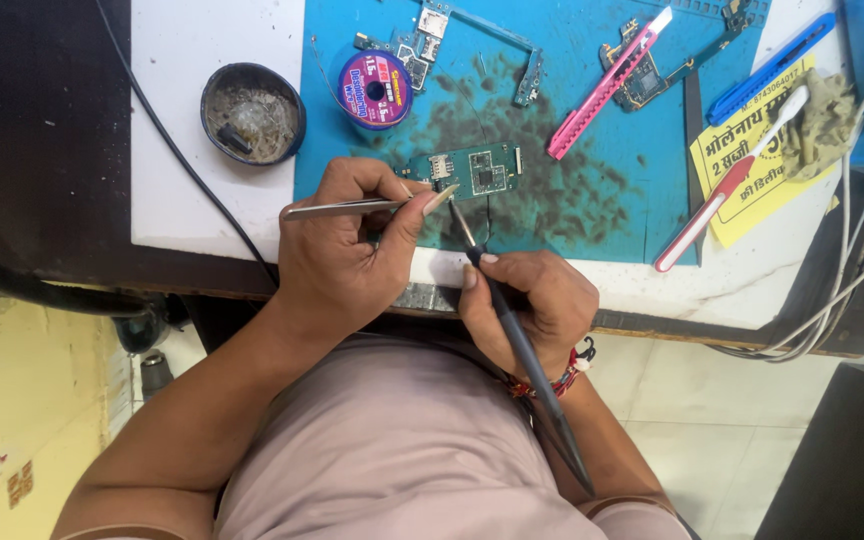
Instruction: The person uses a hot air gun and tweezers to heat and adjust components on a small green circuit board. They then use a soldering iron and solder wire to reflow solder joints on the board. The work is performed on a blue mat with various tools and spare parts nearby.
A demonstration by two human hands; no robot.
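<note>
Circuit board (474, 170) under two tools

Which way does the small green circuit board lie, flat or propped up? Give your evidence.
Flat. The green circuit board lies face up on the blue mat, its chips visible from above.

A round spool (375, 89) with a pink and blue printed label on its face is seen lying flat at the upper left of the blue mat (592, 190). A yellow paper sign (752, 150) with red and dark print is laid at the mat's right edge, partly covered by a toothbrush (730, 185) and a blue cutter (770, 68).
</note>
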